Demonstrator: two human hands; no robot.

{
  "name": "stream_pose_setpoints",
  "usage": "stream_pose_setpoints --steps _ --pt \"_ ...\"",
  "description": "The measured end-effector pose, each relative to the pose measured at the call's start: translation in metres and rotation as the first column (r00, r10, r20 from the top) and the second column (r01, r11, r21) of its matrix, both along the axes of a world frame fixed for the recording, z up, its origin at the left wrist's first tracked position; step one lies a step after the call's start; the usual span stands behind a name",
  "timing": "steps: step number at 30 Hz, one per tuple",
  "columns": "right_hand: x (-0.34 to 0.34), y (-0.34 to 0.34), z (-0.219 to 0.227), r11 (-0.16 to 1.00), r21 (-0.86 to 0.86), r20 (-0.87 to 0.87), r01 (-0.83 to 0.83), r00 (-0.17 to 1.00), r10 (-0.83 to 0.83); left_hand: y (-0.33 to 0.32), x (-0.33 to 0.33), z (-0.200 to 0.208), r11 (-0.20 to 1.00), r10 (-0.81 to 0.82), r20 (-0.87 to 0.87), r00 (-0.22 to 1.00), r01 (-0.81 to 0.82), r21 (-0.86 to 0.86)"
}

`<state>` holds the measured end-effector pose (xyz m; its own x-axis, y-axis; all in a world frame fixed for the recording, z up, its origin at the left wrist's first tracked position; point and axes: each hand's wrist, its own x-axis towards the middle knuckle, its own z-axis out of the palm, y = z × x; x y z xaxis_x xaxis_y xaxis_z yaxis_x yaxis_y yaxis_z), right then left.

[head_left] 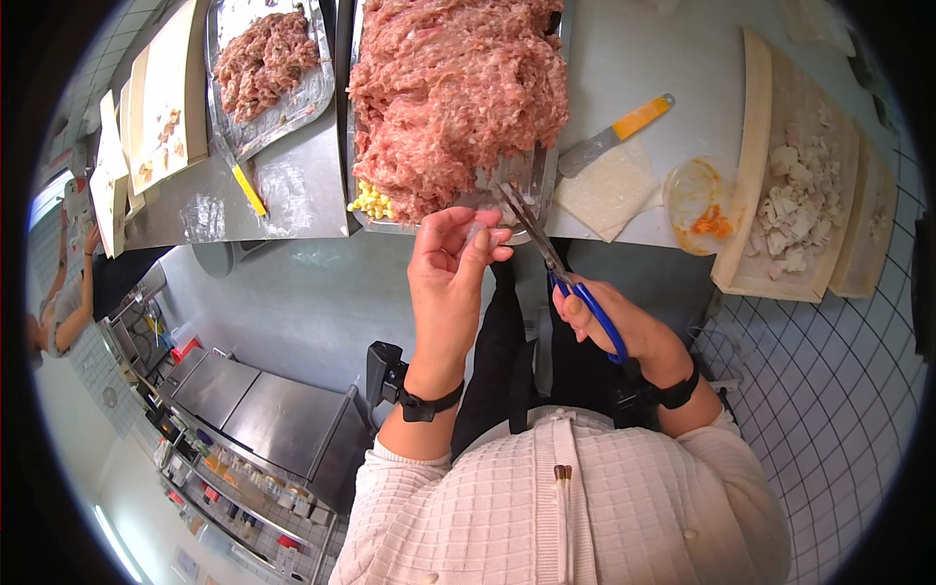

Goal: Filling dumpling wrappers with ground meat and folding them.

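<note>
My right hand (619,317) grips a pair of scissors (600,310) by its blue handles. Its metal blades point up and left, toward the near edge of a metal tray (567,68). Just left of the blade tips, my left hand (444,255) is closed in a pinch. A small pale, translucent bit (476,232) shows at its fingertips; what it is I cannot make out. Beyond both hands, a large mound of minced meat (458,97) fills most of the tray. Yellow corn kernels (371,202) lie in its near left corner.
At right on the steel table are a yellow-handled spatula (619,136), pale square sheets (609,193), an orange-stained clear dish (682,185) and a tub (743,195) of whitish pieces. A smaller meat tray (327,102) and another spatula (249,190) lie left. Another person (68,307) stands far left.
</note>
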<state>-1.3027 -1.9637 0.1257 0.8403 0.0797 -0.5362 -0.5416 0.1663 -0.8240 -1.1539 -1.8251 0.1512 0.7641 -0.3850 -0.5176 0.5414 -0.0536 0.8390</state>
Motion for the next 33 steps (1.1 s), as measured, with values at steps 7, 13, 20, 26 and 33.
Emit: stream_pose_setpoints --steps 7,13,20,26,33 --pt "-0.003 0.001 0.005 0.957 -0.284 0.055 -0.065 0.995 0.084 0.006 0.001 -0.006 0.999 -0.021 -0.065 0.998 0.019 -0.033" --pt "0.004 -0.001 0.022 0.845 -0.508 -0.059 -0.165 0.986 0.157 0.002 -0.002 -0.002 0.997 0.025 -0.093 0.995 -0.031 -0.065" --pt "0.006 0.002 0.023 0.772 -0.611 -0.084 -0.175 0.984 0.157 0.008 0.000 -0.008 0.994 -0.103 -0.038 0.994 0.101 -0.040" --pt "0.007 -0.001 0.024 0.818 -0.550 -0.154 -0.170 0.983 0.101 0.005 0.000 -0.004 0.998 -0.046 -0.043 0.998 0.044 -0.049" --pt "0.006 0.007 0.025 0.593 -0.805 0.009 -0.011 0.999 0.031 0.007 -0.003 0.003 1.000 -0.009 -0.038 0.999 0.008 -0.017"
